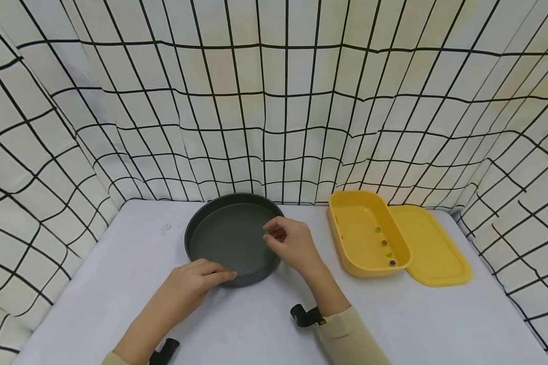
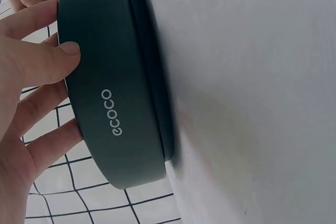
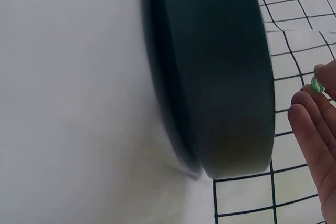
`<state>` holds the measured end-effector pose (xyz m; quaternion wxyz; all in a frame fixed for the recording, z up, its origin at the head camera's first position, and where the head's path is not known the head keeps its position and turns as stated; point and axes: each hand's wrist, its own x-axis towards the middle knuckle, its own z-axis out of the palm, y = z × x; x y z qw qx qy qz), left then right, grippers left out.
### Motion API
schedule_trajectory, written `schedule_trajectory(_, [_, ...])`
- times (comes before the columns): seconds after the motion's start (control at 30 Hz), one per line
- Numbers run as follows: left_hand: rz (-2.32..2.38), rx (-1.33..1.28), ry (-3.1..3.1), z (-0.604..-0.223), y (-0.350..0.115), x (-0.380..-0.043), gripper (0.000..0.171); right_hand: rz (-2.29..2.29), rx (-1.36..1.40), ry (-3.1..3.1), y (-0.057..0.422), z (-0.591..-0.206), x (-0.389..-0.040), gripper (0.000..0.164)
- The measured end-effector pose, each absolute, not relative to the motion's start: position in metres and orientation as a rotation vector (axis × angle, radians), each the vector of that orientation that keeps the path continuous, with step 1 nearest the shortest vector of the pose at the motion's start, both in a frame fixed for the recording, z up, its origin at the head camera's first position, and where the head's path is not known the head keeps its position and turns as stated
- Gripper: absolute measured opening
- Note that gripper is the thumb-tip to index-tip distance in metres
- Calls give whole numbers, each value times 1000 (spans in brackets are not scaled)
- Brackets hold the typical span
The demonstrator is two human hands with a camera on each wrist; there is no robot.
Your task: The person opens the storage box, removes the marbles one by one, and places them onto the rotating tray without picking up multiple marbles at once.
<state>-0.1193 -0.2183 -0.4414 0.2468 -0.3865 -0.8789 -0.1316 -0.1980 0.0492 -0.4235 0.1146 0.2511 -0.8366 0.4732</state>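
A dark green round tray (image 1: pixel 230 235) with a raised rim stands on the white table, its side marked "ecoco" in the left wrist view. My left hand (image 1: pixel 194 284) holds the tray's near-left rim, thumb (image 2: pixel 65 59) against the outer wall and fingers reaching over the edge. Above the tray's right side, my right hand (image 1: pixel 294 243) pinches a small translucent green marble (image 3: pixel 317 84) between thumb and fingertips. Several small marbles, among them a dark blue one (image 1: pixel 392 263) and an orange-brown one (image 1: pixel 384 243), lie in a yellow box (image 1: pixel 349 223) to the right.
A flat yellow lid (image 1: pixel 431 248) lies just right of the box, partly beneath its edge. White cloth walls (image 1: pixel 274 111) with black grid lines close off the back and both sides of the table (image 1: pixel 265 324).
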Motion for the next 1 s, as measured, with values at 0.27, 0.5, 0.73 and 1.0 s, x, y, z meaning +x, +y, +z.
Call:
schedule_trajectory(0.27, [-346,-1039,-2442,-439,-216,-123,49,1241,814,-2532,44,-431,-199,15])
schedule_trajectory(0.5, [-348,-1033,-2450,-436,-215,-124,52,1171,822,-2590,42,-433,-199,17])
schedule_trajectory(0.73, [-332,-1043,-2453,-436,-215,-123,49,1105,850,-2628,38,-436,-196,15])
schedule_trajectory(1.0, [-352,-1057,-2387,-439,-215,-121,46,971,888,-2644,30,-438,-193,14])
